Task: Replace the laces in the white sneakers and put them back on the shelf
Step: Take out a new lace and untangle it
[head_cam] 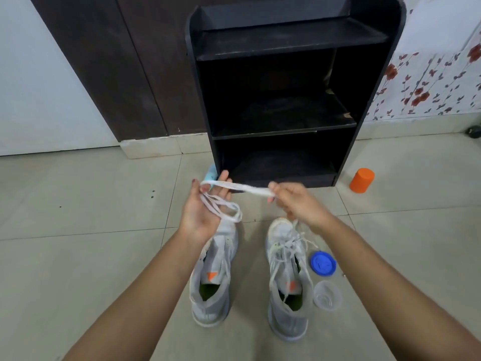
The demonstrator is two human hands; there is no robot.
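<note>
Head view: 2 white sneakers stand side by side on the tiled floor (78, 204), toes toward 1 black shelf (283, 53) with 3 levels. The left sneaker (212, 282) sits below the left hand (205, 209); the right sneaker (286, 287) carries a loose lace in its eyelets. 1 white lace (247, 189) is off the shoes, stretched between 2 hands above the toes. The left hand is palm up and holds the lace, which is looped round its fingers, with several loops hanging beside the palm. The right hand (296, 201) has curled fingers that pinch the lace's other stretch. 1 blue lid (323, 263) and 1 clear cup (327, 295) lie just beside the right sneaker. 1 orange container (361, 180) stands near the shelf's right foot
</note>
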